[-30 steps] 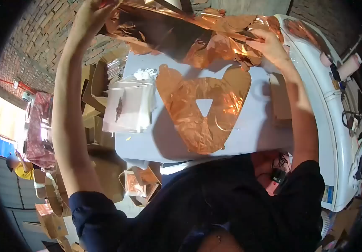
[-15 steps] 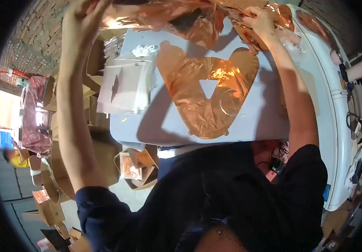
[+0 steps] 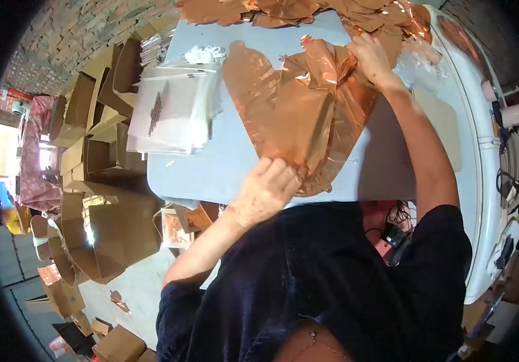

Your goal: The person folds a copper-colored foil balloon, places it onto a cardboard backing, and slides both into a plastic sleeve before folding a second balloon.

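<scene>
A flat copper-coloured foil balloon (image 3: 298, 114) lies crumpled over another flat foil balloon (image 3: 241, 78) on the light blue table. Its upper part is bunched and creased, so the lower one shows mainly along its left side. My left hand (image 3: 265, 190) is closed, fingers curled on the top balloon's lower edge near the table's front. At the upper right, my right hand (image 3: 371, 60) pinches the bunched foil at its edge. The triangular cutout of the lower balloon is covered.
More copper foil (image 3: 259, 13) is heaped along the table's (image 3: 205, 181) far side. Left of the balloons lie a stack of clear plastic bags (image 3: 172, 114) and white rings (image 3: 205, 54). Crumpled clear plastic (image 3: 419, 66) sits at right. Open cardboard boxes (image 3: 121, 229) stand on the left floor.
Both hands were raised at the far side with foil. My left hand has come down to the near edge, and a balloon now lies over the one with the triangular hole.
</scene>
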